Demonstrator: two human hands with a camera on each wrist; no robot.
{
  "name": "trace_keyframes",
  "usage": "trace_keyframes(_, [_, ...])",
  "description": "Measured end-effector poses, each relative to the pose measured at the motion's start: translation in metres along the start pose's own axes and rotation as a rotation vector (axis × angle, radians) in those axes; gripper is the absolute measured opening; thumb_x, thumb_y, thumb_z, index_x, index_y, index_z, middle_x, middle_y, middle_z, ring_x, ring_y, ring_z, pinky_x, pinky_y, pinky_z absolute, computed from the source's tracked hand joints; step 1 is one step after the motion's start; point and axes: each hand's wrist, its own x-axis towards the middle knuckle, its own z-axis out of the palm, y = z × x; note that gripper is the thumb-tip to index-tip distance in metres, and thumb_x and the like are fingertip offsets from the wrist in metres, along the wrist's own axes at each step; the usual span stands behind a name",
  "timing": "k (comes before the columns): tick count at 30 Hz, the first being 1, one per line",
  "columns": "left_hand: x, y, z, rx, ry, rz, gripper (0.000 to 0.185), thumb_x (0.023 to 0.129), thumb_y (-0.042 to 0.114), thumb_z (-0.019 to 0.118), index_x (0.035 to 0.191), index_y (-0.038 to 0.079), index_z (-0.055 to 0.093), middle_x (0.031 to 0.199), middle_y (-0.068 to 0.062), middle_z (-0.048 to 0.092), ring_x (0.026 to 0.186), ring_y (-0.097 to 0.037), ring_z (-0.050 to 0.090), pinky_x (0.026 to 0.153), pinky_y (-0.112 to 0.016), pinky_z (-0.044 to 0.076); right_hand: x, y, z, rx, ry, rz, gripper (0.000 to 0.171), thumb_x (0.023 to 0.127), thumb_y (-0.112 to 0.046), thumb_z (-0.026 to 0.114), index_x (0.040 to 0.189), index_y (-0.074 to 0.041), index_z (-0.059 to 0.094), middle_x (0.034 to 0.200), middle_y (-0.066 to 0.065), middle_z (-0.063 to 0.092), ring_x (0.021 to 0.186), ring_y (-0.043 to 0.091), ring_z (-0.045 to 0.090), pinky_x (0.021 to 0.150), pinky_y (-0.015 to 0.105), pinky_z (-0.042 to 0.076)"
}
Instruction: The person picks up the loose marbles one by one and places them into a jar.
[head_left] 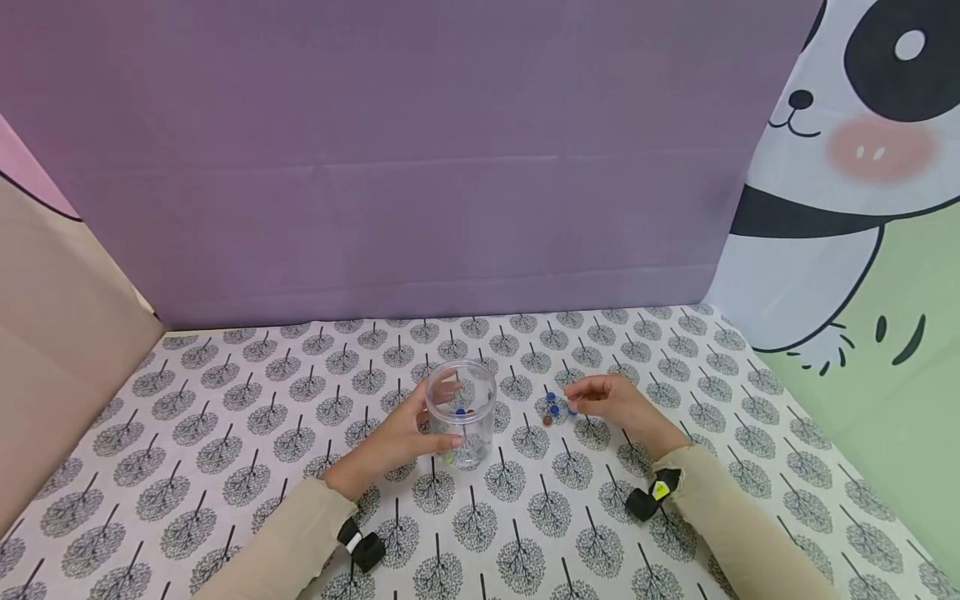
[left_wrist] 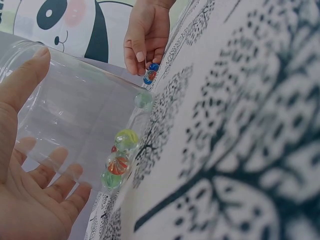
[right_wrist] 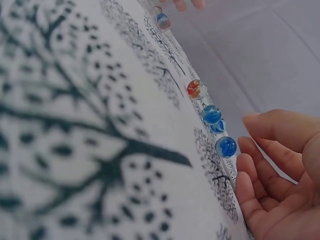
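A clear plastic jar [head_left: 462,410] stands upright on the tree-print cloth, and my left hand [head_left: 420,427] grips it from the left, thumb in front and fingers behind. Several coloured marbles [left_wrist: 119,161] lie on its bottom. To its right a few loose marbles [head_left: 552,408] sit on the cloth: an orange-red marble [right_wrist: 194,89] and blue marbles [right_wrist: 211,114]. My right hand [head_left: 591,397] hovers just right of them with its fingers loosely curled. The nearest blue marble [right_wrist: 226,146] lies just off its fingertips [right_wrist: 245,162], and nothing is held.
A purple board [head_left: 420,167] walls off the back of the table. A panda-print cloth [head_left: 862,208] hangs on the right and a beige panel [head_left: 52,333] stands on the left. The patterned tablecloth [head_left: 225,433] covers the whole surface.
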Motion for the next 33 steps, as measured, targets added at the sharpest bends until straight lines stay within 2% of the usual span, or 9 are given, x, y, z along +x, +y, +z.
trace_keyframes(5, [-0.0002, 0.0002, 0.0003, 0.006, 0.004, -0.008, 0.093, 0.075, 0.017, 0.078, 0.148, 0.030, 0.023, 0.150, -0.010, 0.034, 0.131, -0.043, 0.037, 0.104, -0.065, 0.026, -0.0005, 0.0027, -0.0012, 0.003, -0.031, -0.017, 0.031, 0.083, -0.004, 0.069, 0.111, 0.007, 0.061, 0.106, 0.012, 0.064, 0.089, 0.013, 0.060, 0.080, 0.023, 0.053])
trace_keyframes(10, [-0.0002, 0.0002, 0.0000, 0.021, 0.004, -0.002, 0.092, 0.075, 0.018, 0.078, 0.148, 0.031, 0.023, 0.149, -0.012, 0.033, 0.131, -0.043, 0.037, 0.106, -0.063, 0.025, 0.0007, 0.0044, -0.0024, -0.017, -0.032, 0.005, 0.029, 0.080, -0.002, 0.069, 0.108, 0.006, 0.062, 0.102, 0.009, 0.065, 0.087, 0.014, 0.059, 0.078, 0.023, 0.053])
trace_keyframes(15, [-0.0003, 0.0003, -0.0002, 0.020, 0.011, -0.023, 0.092, 0.075, 0.019, 0.079, 0.147, 0.034, 0.023, 0.149, -0.009, 0.034, 0.131, -0.042, 0.037, 0.106, -0.064, 0.024, 0.0021, 0.0065, -0.0035, -0.026, -0.047, 0.009, 0.029, 0.079, 0.001, 0.069, 0.107, 0.006, 0.063, 0.098, 0.008, 0.065, 0.087, 0.016, 0.059, 0.077, 0.024, 0.054])
trace_keyframes(22, [0.0005, -0.0015, -0.0010, 0.001, -0.006, 0.013, 0.090, 0.077, 0.017, 0.077, 0.148, 0.027, 0.023, 0.150, -0.014, 0.032, 0.131, -0.045, 0.036, 0.105, -0.064, 0.025, 0.0026, 0.0063, -0.0041, -0.028, -0.072, -0.018, 0.028, 0.079, 0.004, 0.068, 0.106, 0.007, 0.063, 0.094, 0.004, 0.063, 0.085, 0.015, 0.058, 0.074, 0.022, 0.053])
trace_keyframes(28, [0.0004, -0.0016, -0.0005, 0.002, -0.006, 0.002, 0.092, 0.075, 0.018, 0.078, 0.149, 0.025, 0.022, 0.150, -0.014, 0.032, 0.131, -0.044, 0.036, 0.105, -0.064, 0.026, 0.0019, 0.0071, -0.0044, -0.033, -0.080, -0.031, 0.028, 0.079, 0.004, 0.068, 0.106, 0.007, 0.064, 0.094, 0.005, 0.063, 0.085, 0.015, 0.058, 0.074, 0.021, 0.053])
trace_keyframes(33, [-0.0006, -0.0003, -0.0005, 0.008, 0.008, -0.031, 0.094, 0.073, 0.020, 0.080, 0.147, 0.034, 0.023, 0.150, -0.009, 0.034, 0.132, -0.040, 0.036, 0.107, -0.063, 0.023, 0.0016, 0.0070, -0.0029, -0.078, -0.076, -0.032, 0.026, 0.078, 0.005, 0.068, 0.104, 0.006, 0.065, 0.091, 0.004, 0.063, 0.084, 0.014, 0.058, 0.073, 0.020, 0.053])
